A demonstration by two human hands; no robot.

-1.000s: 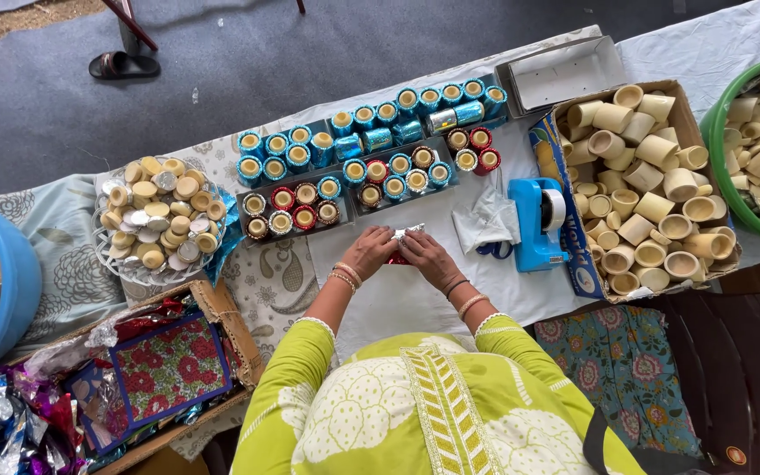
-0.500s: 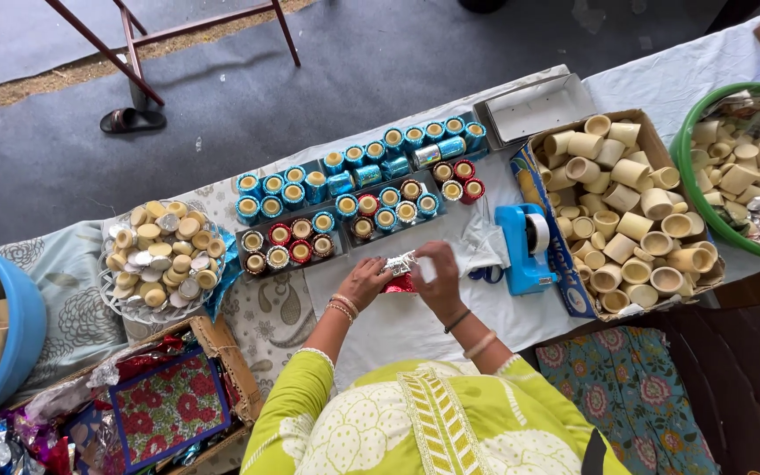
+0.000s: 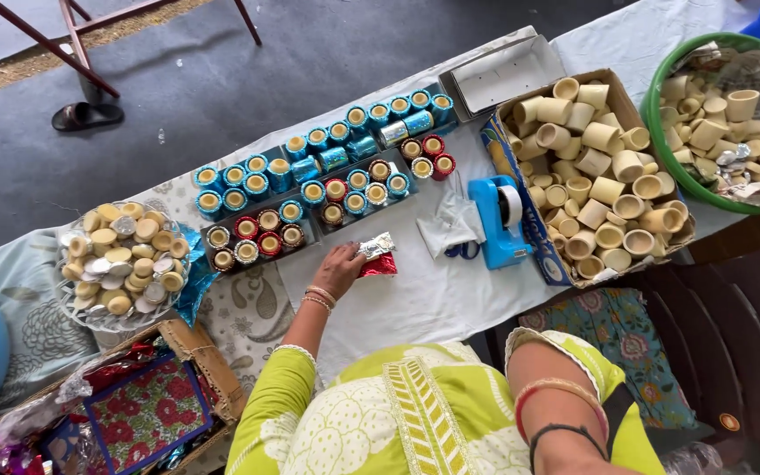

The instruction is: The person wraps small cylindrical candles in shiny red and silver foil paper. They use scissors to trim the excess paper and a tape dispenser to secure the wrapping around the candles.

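Note:
My left hand (image 3: 338, 269) rests on the white cloth (image 3: 433, 299) and grips a small cup wrapped in silver foil (image 3: 376, 245), which lies on a red foil piece (image 3: 381, 265). My right forearm with bangles (image 3: 561, 406) hangs low beside my body, and its hand is out of view. Just beyond my left hand stand trays of finished cups wrapped in red and blue foil (image 3: 310, 189).
A blue tape dispenser (image 3: 500, 220) and a clear plastic bag (image 3: 450, 224) lie to the right. A cardboard box of bare cream cups (image 3: 600, 189) and a green basin (image 3: 661, 114) sit further right. A glass dish of lids (image 3: 120, 264) stands left, above a box of foil sheets (image 3: 147, 413).
My right hand has left the foil piece and dropped down out of view. My left hand stays on the silver-wrapped cup, now lower on the cloth.

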